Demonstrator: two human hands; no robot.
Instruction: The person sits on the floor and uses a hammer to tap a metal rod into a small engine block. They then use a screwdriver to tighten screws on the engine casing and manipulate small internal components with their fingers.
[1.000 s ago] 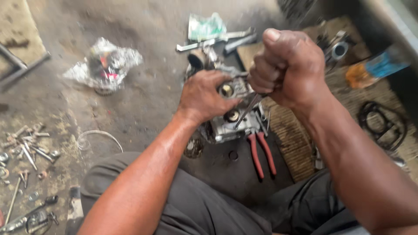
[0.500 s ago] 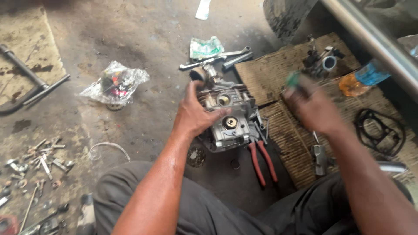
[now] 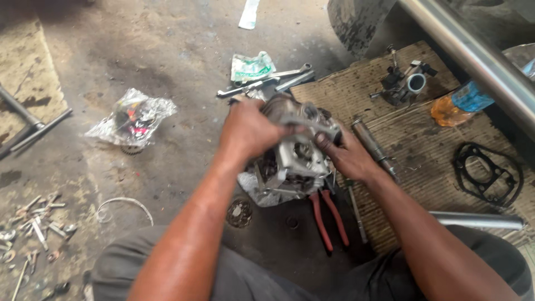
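Both hands now closed on engine part, left hand on top, right hand beside | tool gone from right hand | part tilted over floor, red-handled pliers nearby.

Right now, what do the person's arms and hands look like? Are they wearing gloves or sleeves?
No gloves and no sleeves in view: both forearms are bare down to the wrists. The left hand and right hand are bare too, with dark grime on the fingers. No watch, ring or bracelet shows. Dark grey trousers cover the legs.
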